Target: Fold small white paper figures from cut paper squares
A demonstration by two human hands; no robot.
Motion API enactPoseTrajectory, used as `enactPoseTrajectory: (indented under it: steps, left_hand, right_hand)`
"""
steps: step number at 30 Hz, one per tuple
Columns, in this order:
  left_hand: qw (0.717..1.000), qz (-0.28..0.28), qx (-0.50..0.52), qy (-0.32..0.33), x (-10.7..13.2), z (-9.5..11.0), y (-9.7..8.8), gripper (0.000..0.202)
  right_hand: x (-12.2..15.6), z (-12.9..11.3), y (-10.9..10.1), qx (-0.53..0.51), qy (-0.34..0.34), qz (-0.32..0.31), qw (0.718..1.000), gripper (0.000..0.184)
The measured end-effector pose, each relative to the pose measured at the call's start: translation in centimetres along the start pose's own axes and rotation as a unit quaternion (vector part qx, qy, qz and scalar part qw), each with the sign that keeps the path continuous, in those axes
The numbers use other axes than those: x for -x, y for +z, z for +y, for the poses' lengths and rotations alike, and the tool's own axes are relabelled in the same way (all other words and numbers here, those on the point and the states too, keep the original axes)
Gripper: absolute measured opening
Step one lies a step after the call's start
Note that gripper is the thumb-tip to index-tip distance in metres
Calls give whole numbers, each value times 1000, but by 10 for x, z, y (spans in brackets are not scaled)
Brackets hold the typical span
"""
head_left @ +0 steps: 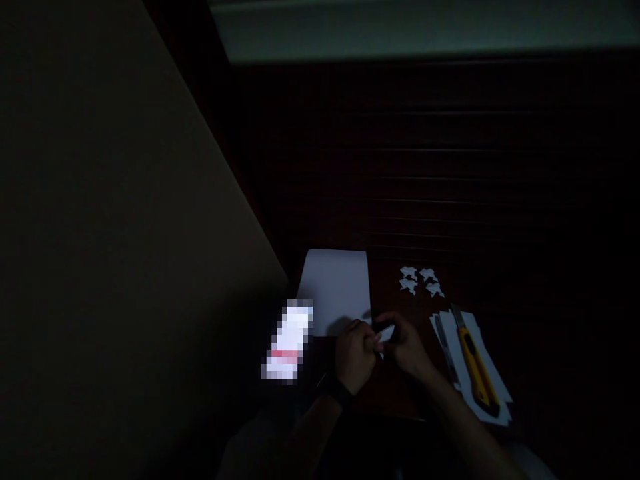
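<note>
Between my two hands is a small folded piece of white paper (386, 334), partly hidden by the fingers. My left hand (356, 353), with a dark band on its wrist, pinches the paper from the left. From the right, my right hand (406, 345) grips it with curled thumb and finger. Just beyond the hands lies a large white sheet of paper (335, 287). Several small folded paper figures (409, 286) sit in a cluster on the dark table (387, 393), up and to the right of the hands.
At the right, a yellow utility knife (475, 367) rests on a stack of white paper sheets (493, 357), with a slim dark tool along the stack's left edge. A lit, pixelated screen (289, 341) is left of my hands. A pale wall (150, 233) borders the left side. The scene is very dim.
</note>
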State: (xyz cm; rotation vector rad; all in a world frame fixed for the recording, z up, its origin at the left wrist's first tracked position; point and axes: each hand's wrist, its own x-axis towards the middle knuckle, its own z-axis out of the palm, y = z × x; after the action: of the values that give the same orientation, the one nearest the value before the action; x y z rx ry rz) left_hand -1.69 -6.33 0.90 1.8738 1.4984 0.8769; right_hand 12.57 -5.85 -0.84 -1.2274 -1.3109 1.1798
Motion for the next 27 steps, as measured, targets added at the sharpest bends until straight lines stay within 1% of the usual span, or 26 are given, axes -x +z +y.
enactPoseTrajectory:
  steps: [2, 3, 6, 7, 9, 12, 16, 18, 20, 23, 27]
  left_hand:
    - [1000, 1, 26, -5, 9, 1, -4, 15]
    - [999, -2, 51, -8, 14, 1, -6, 14]
    - [986, -35, 164, -21, 30, 2, -12, 21]
    - [981, -42, 186, -20, 36, 4, -14, 24]
    - [971, -51, 232, -25, 48, 7, -18, 27]
    - [948, -37, 311, -46, 67, 16, -21, 29]
    - [910, 7, 408, -70, 91, 29, -17, 42]
    - [899, 37, 428, -82, 102, 34, -13, 43]
    - [895, 55, 434, -87, 111, 38, -10, 38]
    - [895, 62, 433, -89, 119, 42, -10, 33]
    - [897, 69, 427, -90, 124, 44, -13, 32]
  right_hand:
    - [14, -3, 2, 6, -4, 20, 1000, 41]
    - [22, -4, 2, -3, 6, 16, 1000, 42]
    - [50, -9, 1, -84, 51, -11, 995, 50]
    - [59, -12, 2, -115, 67, -15, 991, 51]
    - [76, -17, 3, -128, 92, -15, 987, 47]
    - [96, -27, 7, -76, 83, 22, 993, 41]
    - [118, -40, 13, -25, 34, 105, 994, 39]
    - [128, -45, 17, -8, 13, 137, 990, 38]
    - [138, -48, 20, -4, -3, 149, 989, 36]
    - [149, -51, 25, -15, -17, 141, 990, 35]
    - [157, -52, 28, -52, -22, 132, 990, 35]
